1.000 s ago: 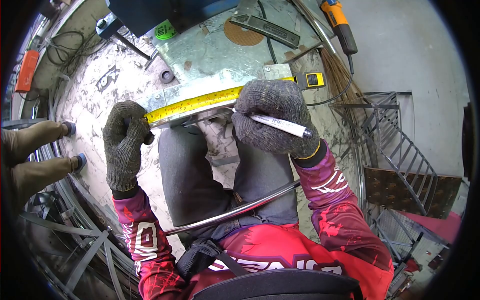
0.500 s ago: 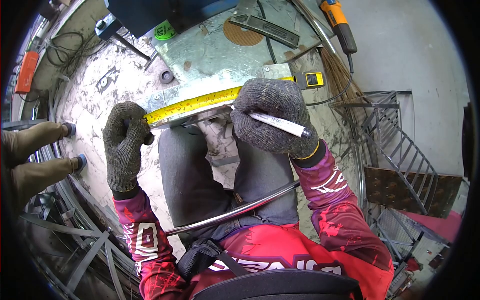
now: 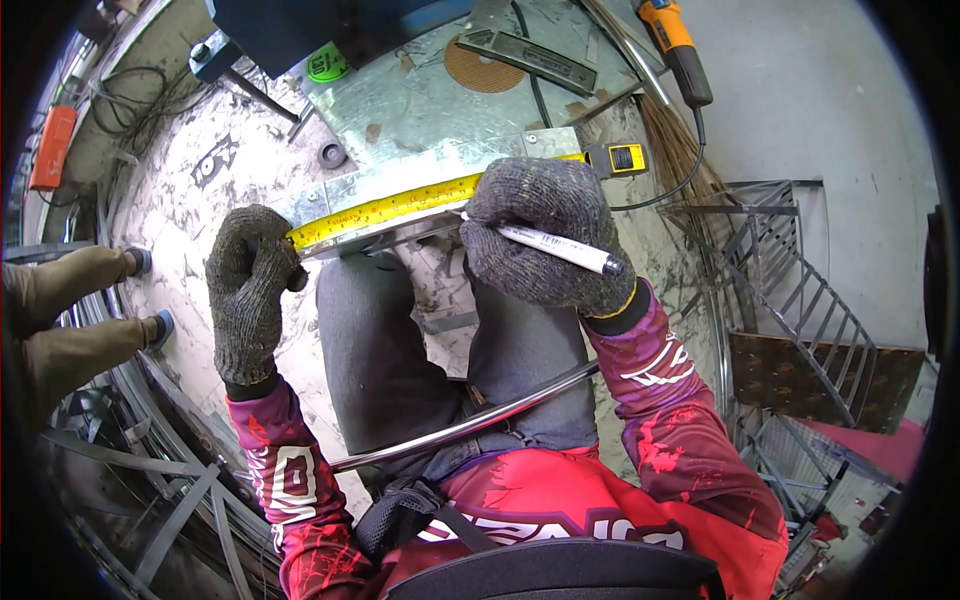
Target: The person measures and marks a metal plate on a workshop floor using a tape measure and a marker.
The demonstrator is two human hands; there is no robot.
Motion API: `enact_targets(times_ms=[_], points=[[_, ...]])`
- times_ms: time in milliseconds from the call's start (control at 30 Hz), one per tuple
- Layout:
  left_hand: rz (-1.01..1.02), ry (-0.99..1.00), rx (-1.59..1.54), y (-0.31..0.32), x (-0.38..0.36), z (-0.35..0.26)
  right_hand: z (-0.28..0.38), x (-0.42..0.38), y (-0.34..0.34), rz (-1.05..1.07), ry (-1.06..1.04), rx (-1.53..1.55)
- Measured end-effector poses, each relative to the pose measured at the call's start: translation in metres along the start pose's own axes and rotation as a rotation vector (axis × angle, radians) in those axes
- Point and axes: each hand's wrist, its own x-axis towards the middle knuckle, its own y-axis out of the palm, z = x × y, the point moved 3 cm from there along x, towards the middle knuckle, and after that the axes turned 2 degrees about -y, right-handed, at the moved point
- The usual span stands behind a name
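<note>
A yellow tape measure (image 3: 390, 208) is stretched along the edge of a metal strip, and its black and yellow case (image 3: 625, 158) lies at the right end. My left hand (image 3: 248, 290), in a dark knitted glove, is closed on the blade's left end. My right hand (image 3: 550, 225), gloved the same way, grips a white marker pen (image 3: 555, 246). The pen's tip points left, close to the lower edge of the blade. That hand covers part of the blade's right stretch.
A brown cutting disc (image 3: 484, 70) and a metal bar (image 3: 530, 60) lie on the metal tabletop (image 3: 400, 115). An orange angle grinder (image 3: 675, 50) is at the upper right. Another person's legs (image 3: 80, 300) show at left. A shiny tube (image 3: 470, 420) crosses my lap; metal frames (image 3: 790, 300) stand at right.
</note>
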Motion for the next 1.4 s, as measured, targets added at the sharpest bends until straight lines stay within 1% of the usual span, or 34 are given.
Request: enact_targets(times_ms=[67,133,233,333,467,533,567,633,667,733,867,933,1067,1167,1233,1267,1333,1400], points=[[0.002,0.005,-0.003,0.000,0.000,0.000,0.000,0.000,0.001,0.010,0.013,-0.004],[0.001,0.000,-0.008,0.000,0.000,0.000,0.001,-0.001,0.002,-0.034,-0.030,-0.048],[-0.011,0.000,0.002,0.002,0.000,-0.001,0.003,0.001,0.000,-0.024,-0.050,-0.061],[-0.011,-0.012,0.009,0.002,0.000,-0.002,-0.001,0.000,0.000,-0.014,-0.040,0.002],[-0.004,-0.003,0.000,0.002,0.000,-0.002,0.001,-0.001,0.003,-0.012,-0.028,-0.031],[-0.007,-0.008,0.005,0.002,0.000,-0.003,-0.003,-0.002,0.006,-0.109,0.038,0.052],[-0.007,-0.008,0.005,0.002,0.000,-0.002,-0.003,-0.002,0.004,-0.109,0.038,0.052],[0.000,-0.002,0.000,0.001,0.001,0.000,-0.002,-0.002,0.001,-0.023,0.050,0.104],[0.000,-0.002,0.000,0.001,0.001,0.000,-0.002,-0.002,0.001,-0.023,0.050,0.105],[0.002,-0.004,0.004,0.001,0.000,-0.001,-0.001,-0.002,0.002,-0.026,-0.033,-0.008],[-0.002,-0.005,-0.005,0.001,0.001,0.000,0.002,0.000,0.001,-0.031,-0.066,-0.078],[-0.002,0.005,-0.002,0.002,0.001,-0.002,0.001,0.000,0.001,-0.035,-0.020,-0.010],[0.003,0.015,0.003,0.003,0.000,-0.003,0.001,0.000,0.002,-0.006,-0.006,-0.023],[-0.019,-0.002,-0.009,0.004,0.000,-0.003,-0.001,-0.003,0.002,-0.051,0.008,0.007],[-0.016,-0.001,-0.021,0.005,0.000,-0.005,0.000,0.000,-0.002,-0.008,0.090,0.114],[-0.014,0.001,-0.020,0.004,0.000,-0.005,0.000,0.000,-0.002,-0.011,0.089,0.114],[0.015,-0.008,0.025,0.002,0.000,-0.002,0.000,-0.001,-0.002,-0.056,0.112,0.161],[0.001,0.000,0.012,0.005,0.000,-0.004,0.002,0.000,-0.004,-0.098,0.120,0.184]])
